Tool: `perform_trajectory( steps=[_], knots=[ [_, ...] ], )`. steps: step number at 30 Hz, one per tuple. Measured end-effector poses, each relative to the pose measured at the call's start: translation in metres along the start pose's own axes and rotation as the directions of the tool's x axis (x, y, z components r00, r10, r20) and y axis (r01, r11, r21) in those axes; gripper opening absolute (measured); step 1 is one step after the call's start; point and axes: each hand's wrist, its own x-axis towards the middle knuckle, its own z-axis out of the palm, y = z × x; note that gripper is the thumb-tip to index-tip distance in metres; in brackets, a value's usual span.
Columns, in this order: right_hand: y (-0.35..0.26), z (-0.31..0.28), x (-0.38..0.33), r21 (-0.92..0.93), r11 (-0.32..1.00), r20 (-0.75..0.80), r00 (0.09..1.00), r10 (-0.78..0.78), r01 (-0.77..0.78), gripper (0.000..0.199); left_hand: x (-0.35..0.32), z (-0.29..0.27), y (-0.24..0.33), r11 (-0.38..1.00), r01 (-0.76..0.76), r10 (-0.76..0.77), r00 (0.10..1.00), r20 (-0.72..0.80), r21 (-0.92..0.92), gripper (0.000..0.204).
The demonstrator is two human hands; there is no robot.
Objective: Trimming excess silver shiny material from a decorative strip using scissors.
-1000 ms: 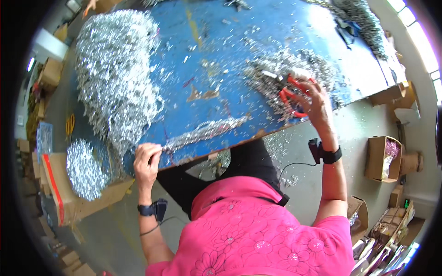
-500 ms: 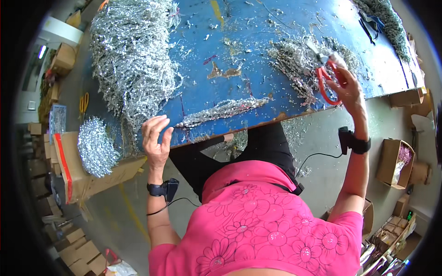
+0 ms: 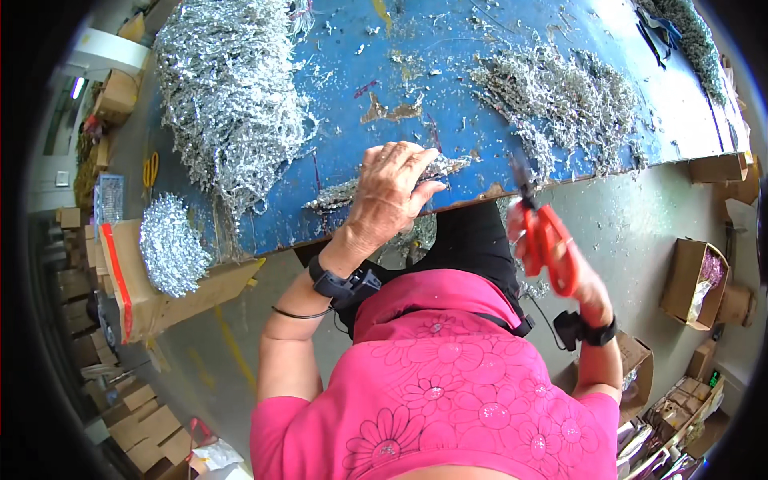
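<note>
A thin bundle of silver tinsel (image 3: 328, 197) lies along the near edge of the blue table (image 3: 336, 144). My left hand (image 3: 390, 186) is over its middle, fingers curled across the far side and thumb on the near side, hiding that stretch. Red-handled scissors (image 3: 552, 248) are gripped in my right hand (image 3: 582, 276), just off the table edge, their dark blades pointing away and blurred by motion. Beyond the blades spreads a loose heap of silver tinsel clippings (image 3: 568, 100).
A big pile of silver tinsel (image 3: 232, 104) covers the table's left part. Left of it, a silver tinsel bunch (image 3: 172, 244) rests on a cardboard box (image 3: 136, 308), near yellow-handled scissors (image 3: 150, 170). An open carton (image 3: 694, 284) stands at the right.
My left hand has moved right, from beside the bundle's left end onto its middle. My right hand has brought the scissors down toward me, off the clippings heap.
</note>
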Motion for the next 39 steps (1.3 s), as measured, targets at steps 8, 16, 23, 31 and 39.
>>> perform_trajectory(
  steps=[8,16,23,31,39],
  knots=[
    [0.0,0.063,0.005,-0.609,0.793,-0.033,0.998,-0.048,0.018,0.069,-0.004,0.02,-0.001,0.998,-0.025,0.03,0.995,-0.094,0.053,0.027],
    [-0.007,0.072,0.013,-0.697,0.717,-0.007,0.999,-0.035,0.021,0.08,-0.003,0.025,-0.002,0.999,-0.042,0.043,0.988,-0.146,0.011,0.019],
    [0.01,0.075,0.016,-0.673,0.717,0.043,0.977,-0.207,0.181,0.079,-0.002,0.018,0.002,0.991,-0.01,-0.017,0.98,-0.199,-0.135,0.02],
    [0.007,0.073,0.024,-0.692,0.686,0.109,0.972,-0.209,0.225,0.099,0.0,0.005,0.005,0.955,0.067,-0.118,0.98,-0.162,-0.29,0.019],
    [0.016,0.076,0.029,-0.682,0.671,0.099,0.946,-0.308,0.29,0.094,0.002,-0.002,0.007,0.923,0.095,-0.107,0.994,-0.011,-0.373,0.015]
  ],
)
